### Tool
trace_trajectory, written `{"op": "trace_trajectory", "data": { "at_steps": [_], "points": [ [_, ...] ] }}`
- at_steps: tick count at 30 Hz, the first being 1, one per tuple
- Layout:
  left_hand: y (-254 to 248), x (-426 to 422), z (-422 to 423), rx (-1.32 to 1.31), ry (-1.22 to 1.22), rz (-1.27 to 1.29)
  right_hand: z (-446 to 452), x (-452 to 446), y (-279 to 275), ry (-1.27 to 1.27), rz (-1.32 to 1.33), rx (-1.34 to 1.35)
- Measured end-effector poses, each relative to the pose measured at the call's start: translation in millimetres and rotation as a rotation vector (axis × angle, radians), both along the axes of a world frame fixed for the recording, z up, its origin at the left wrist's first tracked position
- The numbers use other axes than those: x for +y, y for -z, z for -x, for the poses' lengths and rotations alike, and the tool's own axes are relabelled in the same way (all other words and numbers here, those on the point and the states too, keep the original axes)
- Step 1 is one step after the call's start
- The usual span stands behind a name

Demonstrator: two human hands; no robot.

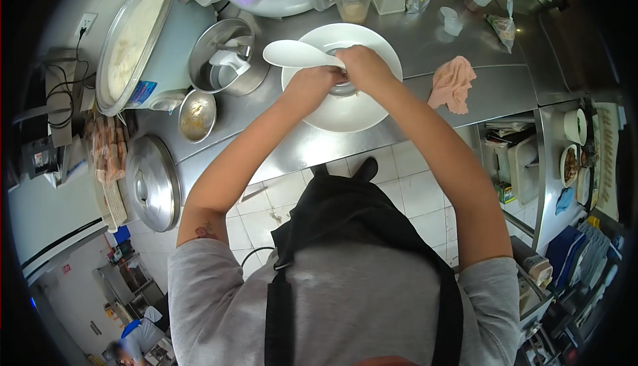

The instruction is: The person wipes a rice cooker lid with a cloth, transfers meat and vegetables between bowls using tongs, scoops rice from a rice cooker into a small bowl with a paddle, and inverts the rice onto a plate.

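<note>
A wide white dish [332, 117] stands on the steel counter, and both hands meet above its middle. Between and below them, part of a small round metal piece [343, 89] shows inside the dish; most of it is hidden. A large white spoon [292, 53] points left, its handle ending at the closed fingers of my right hand [364, 68]. My left hand [315, 88] has its fingers curled just under that handle, close to the metal piece. What these fingers grip is hidden.
Left of the dish stand a steel pot [246, 83] with a white utensil, a small metal bowl [197, 117] and a large tub [169, 47]. A pink cloth [453, 83] lies right. Behind are a plastic cup [354, 3] and a piping bag [503, 28].
</note>
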State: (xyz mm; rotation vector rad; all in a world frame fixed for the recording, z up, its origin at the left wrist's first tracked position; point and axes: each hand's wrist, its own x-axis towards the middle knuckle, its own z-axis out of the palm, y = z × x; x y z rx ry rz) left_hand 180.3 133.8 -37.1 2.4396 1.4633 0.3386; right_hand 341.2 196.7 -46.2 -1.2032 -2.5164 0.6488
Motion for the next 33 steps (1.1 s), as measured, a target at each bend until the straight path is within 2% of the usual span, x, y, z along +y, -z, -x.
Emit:
{"op": "trace_trajectory", "data": {
  "at_steps": [5,14,19,22,25,29,32,33],
  "points": [
    [-7,4,-1,0.055,0.051,0.067,5,8,-12,-0.051,-0.019,-0.205],
    [-8,3,-3,0.113,0.052,0.107,16,10,-22,-0.038,0.022,-0.369],
    [-6,3,-3,0.177,0.066,0.099,21,7,-20,-0.031,-0.02,-0.342],
    [5,2,1,0.215,0.093,-0.104,23,6,-20,-0.026,-0.028,-0.34],
    [5,3,-1,0.204,0.074,0.025,26,5,-17,-0.017,-0.03,-0.32],
    [12,2,-2,0.235,0.072,-0.009,23,3,-15,-0.026,-0.085,-0.323],
    [14,-1,-8,0.307,0.025,-0.07,11,-1,-18,0.05,-0.015,-0.134],
    [18,-1,-6,0.308,0.031,-0.121,6,5,-4,0.037,-0.099,-0.117]
  ]
}}
